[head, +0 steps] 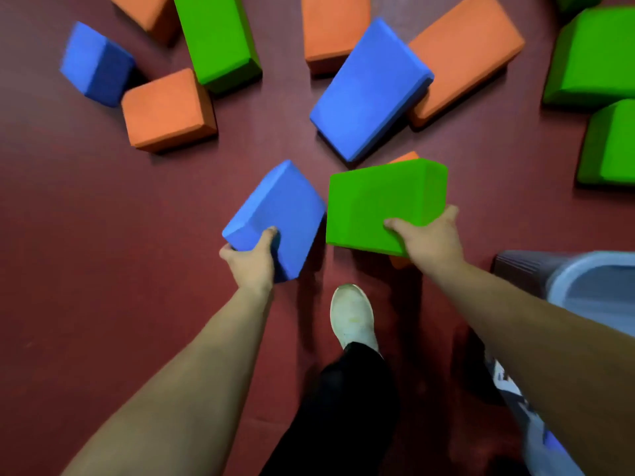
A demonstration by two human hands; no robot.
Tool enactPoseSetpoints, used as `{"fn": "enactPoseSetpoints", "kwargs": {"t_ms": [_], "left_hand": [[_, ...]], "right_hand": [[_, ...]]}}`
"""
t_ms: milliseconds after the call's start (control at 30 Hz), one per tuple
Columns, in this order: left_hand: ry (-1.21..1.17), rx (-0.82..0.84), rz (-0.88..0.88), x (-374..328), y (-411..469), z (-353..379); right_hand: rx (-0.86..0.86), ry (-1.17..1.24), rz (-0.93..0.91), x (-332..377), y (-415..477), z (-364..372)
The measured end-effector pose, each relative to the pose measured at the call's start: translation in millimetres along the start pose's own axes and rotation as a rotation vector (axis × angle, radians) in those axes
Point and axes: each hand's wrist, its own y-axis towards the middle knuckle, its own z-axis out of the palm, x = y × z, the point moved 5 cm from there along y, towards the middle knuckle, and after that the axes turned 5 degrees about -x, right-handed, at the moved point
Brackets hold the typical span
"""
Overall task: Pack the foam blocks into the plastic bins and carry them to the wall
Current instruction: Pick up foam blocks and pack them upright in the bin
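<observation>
Holding a blue block (275, 214) in the left hand (249, 262), thumb curled on top. Gripping a boxy green block (381, 204) with the right hand (429, 235), just at 3 o'clock, over an orange block (406, 157). At 12 o'clock, a big blue block (371, 87) on the red floor (103, 218); at 4 o'clock, a pale bin (591, 286); at 6, a white shoe (352, 314).

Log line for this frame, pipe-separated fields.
left hand: grips blue foam block | right hand: grips green foam block | pale plastic bin: at right edge | other foam blocks: loose on red floor
</observation>
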Motion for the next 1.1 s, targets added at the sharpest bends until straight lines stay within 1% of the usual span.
{"fn": "enactPoseSetpoints", "kwargs": {"t_ms": [133, 200, 267, 333, 467, 567, 667, 767, 867, 933, 1100], "left_hand": [[0.106, 0.13, 0.223, -11.4, -82.4, -28.1], [0.13, 0.138, 0.295, -16.1, -135.1, -37.3], [0.155, 0.14, 0.349, -21.7, -190.8, -43.7], [0.202, 0.164, 0.396, -26.2, -247.1, -47.8], [0.269, 0.224, 0.479, -28.8, -356.9, -49.9], [0.288, 0.28, 0.537, -25.5, -422.4, -44.3], [0.323, 0.339, 0.602, -20.4, -471.6, -31.8], [0.32, 0.426, 0.612, -8.7, -505.9, -12.3], [0.334, 0.502, 0.6, 6.0, -526.5, 12.6], [0.354, 0.529, 0.585, 15.6, -530.3, 30.0], [0.401, 0.551, 0.568, 16.6, -520.1, 62.9]], "right_hand": [[-0.058, -0.17, -0.144, -4.0, -46.5, -72.4], [-0.093, -0.234, -0.217, -9.8, -71.7, -116.9], [-0.096, -0.247, -0.268, -21.5, -94.1, -161.3], [-0.081, -0.209, -0.294, -36.2, -113.3, -207.1], [-0.034, -0.006, -0.349, -72.5, -144.2, -306.9], [-0.003, 0.057, -0.365, -106.2, -159.6, -370.6], [0.046, 0.091, -0.357, -142.4, -168.7, -415.3], [0.062, 0.155, -0.318, -176.7, -166.5, -443.9], [0.058, 0.188, -0.268, -203.0, -154.3, -456.8], [0.048, 0.192, -0.239, -217.2, -141.6, -456.8], [0.01, 0.196, -0.242, -228.0, -110.7, -444.3]]}}
